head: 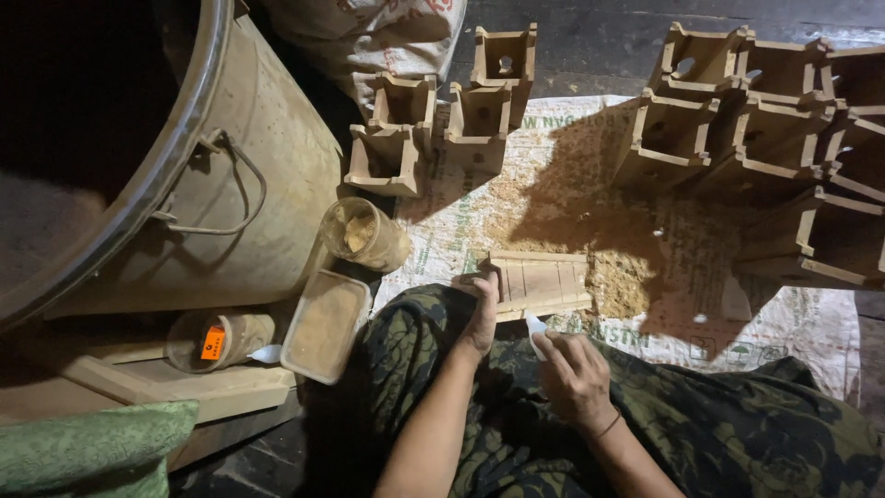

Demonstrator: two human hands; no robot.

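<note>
My left hand (pixel 482 312) rests on the near left end of a small slatted wooden box (pixel 542 279) lying on its side on a printed woven sack (pixel 793 325), gripping it. My right hand (pixel 572 371) hovers over my lap just in front of the box and pinches a small white spoon (pixel 536 328) whose tip points at the box. A mound of sawdust-like powder (pixel 619 281) lies right of the box. My legs are covered by dark green patterned cloth (pixel 737 424).
A large tilted metal drum (pixel 240 184) fills the left. Beside it are a clear jar of powder (pixel 362 233), a rectangular tub of powder (pixel 324 325) and another jar with an orange label (pixel 219 339). Wooden boxes are stacked at back centre (pixel 442 115) and right (pixel 765 138).
</note>
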